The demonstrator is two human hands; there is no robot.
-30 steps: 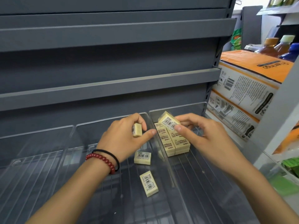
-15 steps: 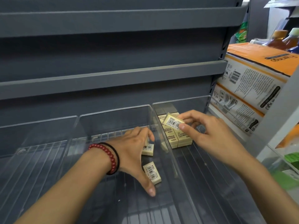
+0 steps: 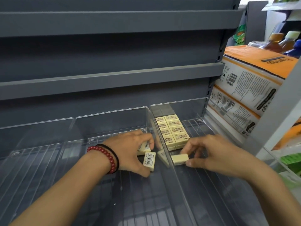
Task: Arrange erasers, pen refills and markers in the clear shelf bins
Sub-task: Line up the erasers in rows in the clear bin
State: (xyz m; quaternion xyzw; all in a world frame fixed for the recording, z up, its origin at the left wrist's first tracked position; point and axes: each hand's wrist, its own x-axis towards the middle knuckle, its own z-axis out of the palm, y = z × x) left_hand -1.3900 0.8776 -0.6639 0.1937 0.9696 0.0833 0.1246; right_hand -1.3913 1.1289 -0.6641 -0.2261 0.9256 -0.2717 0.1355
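At centre-left of the frame the left hand (image 3: 130, 149) had dropped into the middle clear bin (image 3: 112, 115) since a second earlier, when it held a single eraser up; it now closed over loose erasers (image 3: 149, 159) on the bin floor, one pinched under the fingers, another against the thumb. Right of the divider, the right hand (image 3: 210, 154) had lowered its eraser (image 3: 180, 159) from above the stacked erasers (image 3: 172, 130) to the right bin (image 3: 179, 101) floor, gripping it just in front of the stack. Judging by this, the row was being extended; refills and markers were not in view.
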